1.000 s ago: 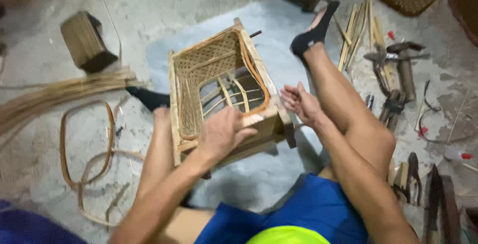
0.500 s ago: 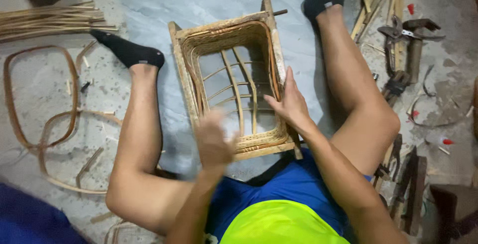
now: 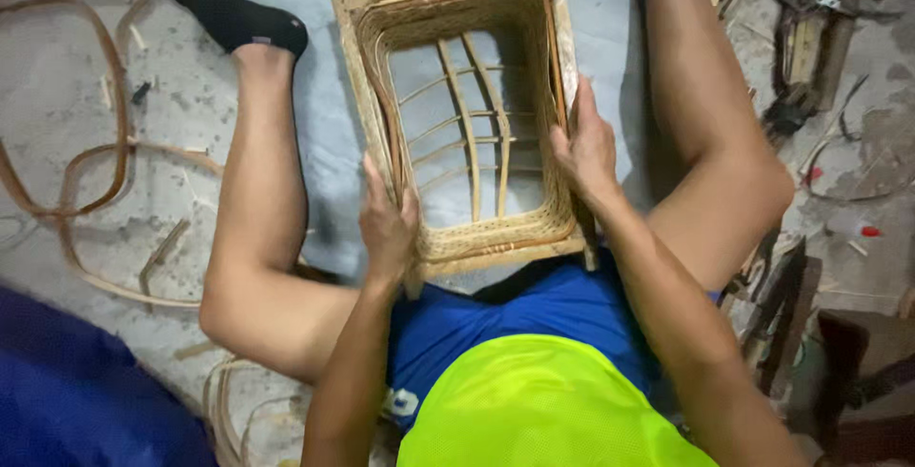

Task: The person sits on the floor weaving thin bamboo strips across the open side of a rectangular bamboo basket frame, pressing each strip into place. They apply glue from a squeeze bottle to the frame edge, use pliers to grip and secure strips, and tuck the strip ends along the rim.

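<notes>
1. Steadying the woven rattan basket frame (image 3: 467,124) on the floor between your legs, open side up; this looks like a positioning step in the weaving.
2. Left hand (image 3: 386,224) is wrapped over the near-left rim, fingers curled, gripping it.
3. Right hand (image 3: 586,148) lies flat against the right wall, fingers extended and together, pressing rather than grasping.
4. Next move likely calls for a firm two-hand hold, so the frame doesn't tip.
5. Loose rattan strips (image 3: 86,172) lie left, hand tools (image 3: 810,38) right.
</notes>
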### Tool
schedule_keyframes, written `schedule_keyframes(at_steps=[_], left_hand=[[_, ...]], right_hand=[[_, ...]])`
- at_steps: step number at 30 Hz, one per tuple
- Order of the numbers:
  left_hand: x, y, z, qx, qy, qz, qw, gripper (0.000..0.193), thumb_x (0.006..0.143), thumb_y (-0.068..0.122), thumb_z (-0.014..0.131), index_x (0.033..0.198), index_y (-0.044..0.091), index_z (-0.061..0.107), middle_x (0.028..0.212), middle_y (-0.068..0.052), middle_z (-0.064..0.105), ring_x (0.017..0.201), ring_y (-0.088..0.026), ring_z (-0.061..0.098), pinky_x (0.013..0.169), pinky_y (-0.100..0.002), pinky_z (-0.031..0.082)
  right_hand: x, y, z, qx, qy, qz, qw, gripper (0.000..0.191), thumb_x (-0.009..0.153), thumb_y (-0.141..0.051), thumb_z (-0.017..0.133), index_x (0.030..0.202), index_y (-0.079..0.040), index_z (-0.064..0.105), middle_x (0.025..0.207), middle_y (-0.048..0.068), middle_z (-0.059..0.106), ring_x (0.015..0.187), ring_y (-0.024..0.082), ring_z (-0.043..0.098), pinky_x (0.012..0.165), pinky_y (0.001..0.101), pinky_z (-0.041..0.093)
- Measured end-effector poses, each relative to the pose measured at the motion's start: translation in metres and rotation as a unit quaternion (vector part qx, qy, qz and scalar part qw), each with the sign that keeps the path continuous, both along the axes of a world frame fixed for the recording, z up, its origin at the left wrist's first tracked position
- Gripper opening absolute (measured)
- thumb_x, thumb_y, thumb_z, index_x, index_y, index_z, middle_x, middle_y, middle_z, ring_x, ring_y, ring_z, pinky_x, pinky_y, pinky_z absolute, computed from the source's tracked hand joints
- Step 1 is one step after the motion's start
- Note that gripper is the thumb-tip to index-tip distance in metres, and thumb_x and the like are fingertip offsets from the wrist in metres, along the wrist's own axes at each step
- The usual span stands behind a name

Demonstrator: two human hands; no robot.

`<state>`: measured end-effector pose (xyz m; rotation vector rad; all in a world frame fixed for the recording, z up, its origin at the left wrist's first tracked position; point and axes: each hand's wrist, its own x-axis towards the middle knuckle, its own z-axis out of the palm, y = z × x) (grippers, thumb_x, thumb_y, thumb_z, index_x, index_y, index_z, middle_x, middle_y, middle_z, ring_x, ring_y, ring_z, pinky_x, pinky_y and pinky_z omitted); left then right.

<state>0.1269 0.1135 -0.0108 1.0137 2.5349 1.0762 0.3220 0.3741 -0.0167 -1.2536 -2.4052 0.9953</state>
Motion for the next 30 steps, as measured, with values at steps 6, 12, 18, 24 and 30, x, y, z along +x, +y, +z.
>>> schedule_keyframes(at_steps=[6, 12, 18, 24, 30], left_hand=[[-0.008, -0.043, -0.029, -0.063, -0.158, 0.015, 0.985, 0.094, 0.092, 0.032, 0.08, 0.161, 0.002, 0.025, 0.127, -0.023, 0.066, 0.112, -0.037, 0.065, 0.094, -0.045, 0.052], [0.009, -0.064, 0.027, 0.132, -0.06, -0.049, 0.988, 0.052, 0.123, 0.018, 0.059, 0.162, -0.004, 0.032, 0.166, -0.026, 0.043, 0.155, -0.036, 0.045, 0.132, -0.043, 0.035], [0.063, -0.05, 0.095, 0.133, -0.07, -0.05, 0.987, 0.048, 0.113, 0.019, 0.047, 0.153, -0.005, 0.038, 0.15, -0.028, 0.051, 0.14, -0.037, 0.054, 0.12, -0.044, 0.046], [0.073, -0.051, 0.099, 0.155, -0.058, -0.016, 0.986, 0.038, 0.118, 0.012, 0.053, 0.153, -0.003, 0.049, 0.149, -0.02, 0.057, 0.135, -0.031, 0.058, 0.121, -0.042, 0.048], [0.079, -0.049, 0.067, 0.286, -0.171, 0.076, 0.94, 0.021, 0.114, 0.01, 0.053, 0.132, 0.0, 0.057, 0.121, -0.009, 0.064, 0.112, -0.019, 0.06, 0.106, -0.036, 0.051]], right_hand=[[0.086, -0.009, 0.069, 0.15, 0.176, 0.031, 0.972, 0.059, 0.098, -0.012, 0.078, 0.146, 0.003, 0.046, 0.13, 0.031, 0.065, 0.116, 0.043, 0.066, 0.097, 0.0429, 0.053], [0.325, -0.016, 0.105, 0.152, 0.059, -0.294, 0.942, 0.022, 0.104, -0.021, 0.068, 0.117, -0.004, 0.071, 0.106, 0.016, 0.077, 0.098, 0.031, 0.078, 0.085, 0.0405, 0.059], [0.422, -0.077, 0.039, -0.002, -0.276, -0.336, 0.901, 0.023, 0.1, -0.026, 0.066, 0.111, -0.007, 0.072, 0.104, 0.027, 0.071, 0.099, 0.046, 0.067, 0.087, 0.0526, 0.053], [0.459, -0.091, -0.022, -0.149, -0.368, -0.416, 0.818, 0.037, 0.109, -0.019, 0.049, 0.137, 0.002, 0.059, 0.13, 0.029, 0.065, 0.118, 0.044, 0.065, 0.098, 0.0532, 0.053], [0.434, -0.077, 0.009, -0.052, 0.068, -0.446, 0.891, 0.041, 0.111, -0.014, 0.056, 0.148, 0.004, 0.056, 0.143, 0.02, 0.063, 0.127, 0.027, 0.063, 0.11, 0.0391, 0.052]])
